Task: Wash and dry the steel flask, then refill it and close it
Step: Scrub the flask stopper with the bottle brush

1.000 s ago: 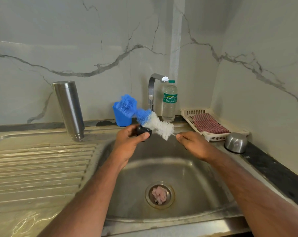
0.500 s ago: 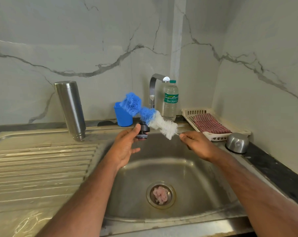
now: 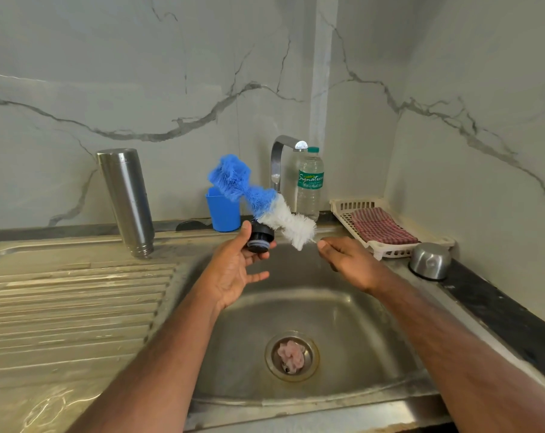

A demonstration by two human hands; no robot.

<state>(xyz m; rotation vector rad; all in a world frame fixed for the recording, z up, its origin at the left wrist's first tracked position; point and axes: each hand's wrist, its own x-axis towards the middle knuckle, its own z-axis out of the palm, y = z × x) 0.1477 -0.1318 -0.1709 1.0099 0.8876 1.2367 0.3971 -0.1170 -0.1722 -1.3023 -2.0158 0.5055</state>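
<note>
While pinched, stopper (image 3: 260, 240) beyond grip (image 3: 233, 270).

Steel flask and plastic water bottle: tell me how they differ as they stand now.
The steel flask stands upside down, mouth down, on the drainboard; the plastic water bottle stands upright behind the sink by the tap. The flask is opaque bare metal; the bottle is clear with a green label. The flask is uncapped; the bottle is capped. Neither is held.

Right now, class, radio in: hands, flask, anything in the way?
Left hand pinches black stopper. Right hand grips bottle brush. Steel flask inverted on drainboard. Nothing in the way.
</note>
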